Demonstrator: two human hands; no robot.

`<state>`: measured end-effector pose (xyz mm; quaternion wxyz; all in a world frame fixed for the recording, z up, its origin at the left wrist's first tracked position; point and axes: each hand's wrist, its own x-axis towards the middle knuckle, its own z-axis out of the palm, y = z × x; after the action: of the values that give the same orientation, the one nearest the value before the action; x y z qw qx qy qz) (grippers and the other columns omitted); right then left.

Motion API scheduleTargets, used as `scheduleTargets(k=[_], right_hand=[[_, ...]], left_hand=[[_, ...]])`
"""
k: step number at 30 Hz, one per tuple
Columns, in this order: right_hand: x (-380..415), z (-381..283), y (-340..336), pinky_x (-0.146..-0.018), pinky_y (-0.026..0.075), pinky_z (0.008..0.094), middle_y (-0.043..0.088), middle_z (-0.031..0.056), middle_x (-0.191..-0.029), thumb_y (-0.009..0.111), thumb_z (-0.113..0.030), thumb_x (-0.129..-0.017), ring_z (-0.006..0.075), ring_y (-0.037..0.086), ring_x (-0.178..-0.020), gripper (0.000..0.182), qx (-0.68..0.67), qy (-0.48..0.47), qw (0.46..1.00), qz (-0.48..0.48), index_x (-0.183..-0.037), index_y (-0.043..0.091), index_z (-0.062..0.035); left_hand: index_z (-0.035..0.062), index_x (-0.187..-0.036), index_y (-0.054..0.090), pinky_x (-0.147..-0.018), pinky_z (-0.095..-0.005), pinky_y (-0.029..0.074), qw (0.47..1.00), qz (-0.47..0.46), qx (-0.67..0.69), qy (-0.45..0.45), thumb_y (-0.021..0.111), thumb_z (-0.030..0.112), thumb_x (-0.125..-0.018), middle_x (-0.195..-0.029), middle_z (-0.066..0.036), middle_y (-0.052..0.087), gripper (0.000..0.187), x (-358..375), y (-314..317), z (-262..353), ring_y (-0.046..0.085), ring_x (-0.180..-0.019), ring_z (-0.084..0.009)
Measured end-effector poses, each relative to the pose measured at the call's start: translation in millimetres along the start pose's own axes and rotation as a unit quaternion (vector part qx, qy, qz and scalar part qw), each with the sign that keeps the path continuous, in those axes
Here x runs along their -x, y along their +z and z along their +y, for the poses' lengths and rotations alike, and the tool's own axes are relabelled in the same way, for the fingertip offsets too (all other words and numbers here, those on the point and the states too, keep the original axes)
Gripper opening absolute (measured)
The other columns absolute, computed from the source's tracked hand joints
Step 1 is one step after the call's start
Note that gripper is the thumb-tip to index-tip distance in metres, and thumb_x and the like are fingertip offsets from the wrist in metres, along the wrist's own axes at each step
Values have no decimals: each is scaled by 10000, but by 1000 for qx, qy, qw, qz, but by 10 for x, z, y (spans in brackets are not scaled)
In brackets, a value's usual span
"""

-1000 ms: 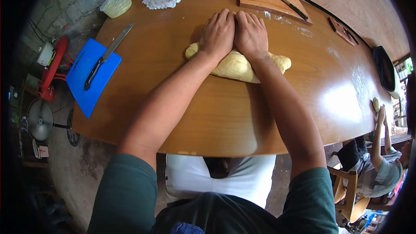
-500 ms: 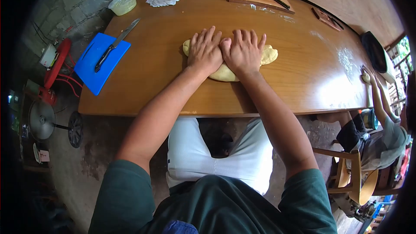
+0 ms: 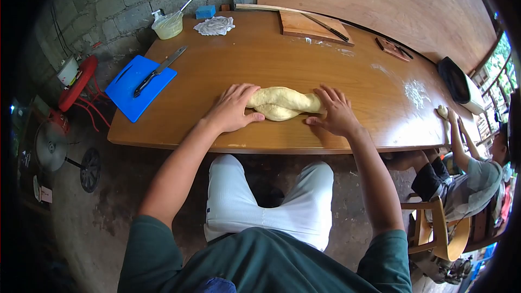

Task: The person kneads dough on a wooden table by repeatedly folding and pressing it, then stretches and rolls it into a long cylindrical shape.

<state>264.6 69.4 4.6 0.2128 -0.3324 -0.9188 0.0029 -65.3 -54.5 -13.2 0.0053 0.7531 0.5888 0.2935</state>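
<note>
A pale yellow lump of dough point(image 3: 280, 102) lies lengthwise on the wooden table point(image 3: 217, 57), with a crease along its middle. At its left end is my left hand point(image 3: 233, 108), its thumb below and its fingers curved over that end. My right hand point(image 3: 335, 111) takes hold of the right end in the same way, thumb toward the table's front edge. Both hands are wrapped round the dough ends, and the middle of the dough shows between them.
A knife point(image 3: 157, 71) lies on a blue cutting board point(image 3: 127, 96) at the left. Behind are a tub point(image 3: 168, 26), a crumpled cloth point(image 3: 215, 26), a blue sponge point(image 3: 205, 12) and a wooden board point(image 3: 304, 26) with a knife. Another person point(image 3: 467, 176) sits at the right, hands on dough.
My hands have moved apart from the top of the dough to its two ends. The dough looks longer and closer to the front edge, and the view has tilted up.
</note>
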Motion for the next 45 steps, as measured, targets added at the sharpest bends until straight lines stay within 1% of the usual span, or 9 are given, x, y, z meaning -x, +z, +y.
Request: scheduleTargets(k=[4, 7, 11, 14, 17, 22, 25, 29, 45], right_hand=[[-49, -28, -59, -919, 585, 458, 788, 180, -1114, 875, -424, -918, 372, 757, -1047, 601, -129, 133, 982, -47, -1341, 667, -52], [-107, -88, -391, -691, 589, 352, 800, 101, -847, 862, -407, -952, 224, 749, -723, 434, -199, 180, 963, -33, -1105, 783, -9], [-209, 102, -760, -622, 547, 291, 790, 88, -804, 822, -468, -990, 116, 705, -694, 500, -439, 233, 864, -80, -1021, 823, 32], [-242, 276, -494, -711, 583, 343, 798, 119, -875, 853, -460, -954, 178, 742, -786, 511, -377, 199, 901, -86, -1084, 811, 32], [-238, 234, -182, -1014, 572, 458, 791, 196, -1202, 823, -391, -946, 360, 747, -1159, 510, -69, 186, 969, -150, -1293, 724, -31], [-598, -477, -39, -1074, 531, 503, 748, 183, -1280, 694, -304, -1008, 383, 680, -1245, 373, -26, 70, 996, -40, -1298, 700, -70], [-845, -666, 541, -1066, 513, 516, 760, 184, -1191, 533, -298, -1068, 386, 700, -1171, 307, -6, 110, 993, -45, -1185, 698, -67], [-788, -736, 786, -1021, 505, 512, 770, 168, -1108, 505, -309, -1074, 371, 707, -1112, 306, -34, 148, 987, 48, -1114, 682, -63], [-1757, -120, 1144, -964, 500, 476, 774, 136, -1046, 544, -268, -1057, 329, 710, -1035, 214, -40, 133, 985, 102, -1075, 656, -86]], left_hand=[[40, -1391, 674, -1102, -481, 511, 998, -8, 40, -56, 800, 460, -970, -1283, -201, 741, 608, -159, -55, -33, 677, -1244, -375], [-14, -1089, 793, -758, -437, 591, 978, 1, 181, -100, 778, 474, -1008, -879, -209, 794, 496, -239, -305, 66, 779, -788, -337], [-9, -971, 805, -596, -268, 430, 966, -19, 233, -114, 740, 471, -1062, -693, 37, 605, 492, -342, -756, 89, 488, -668, -31], [3, -1026, 793, -660, -323, 518, 969, -39, 202, -135, 768, 461, -1036, -739, -25, 693, 459, -382, -785, 90, 636, -693, -109], [51, -1304, 706, -1044, -453, 565, 995, -41, -77, -44, 793, 340, -987, -1246, -198, 756, 438, -195, -377, -100, 706, -1236, -389], [55, -1313, 676, -1073, -492, 537, 985, 90, 145, -16, 695, 152, -1014, -1266, -183, 742, 314, -687, 39, 206, 695, -1215, -397], [44, -1186, 701, -1013, -521, 544, 991, 112, 62, -45, 609, 153, -1052, -1207, -184, 753, 196, -815, 639, 148, 704, -1134, -412], [55, -1086, 695, -923, -536, 553, 985, 93, 2, -148, 520, 257, -1076, -1087, -171, 769, 267, -809, 688, 215, 709, -1071, -405], [63, -1041, 699, -868, -552, 561, 977, 177, 1, -119, 562, 210, -1060, -1004, -195, 768, 202, -1797, 998, -534, 725, -974, -430]])
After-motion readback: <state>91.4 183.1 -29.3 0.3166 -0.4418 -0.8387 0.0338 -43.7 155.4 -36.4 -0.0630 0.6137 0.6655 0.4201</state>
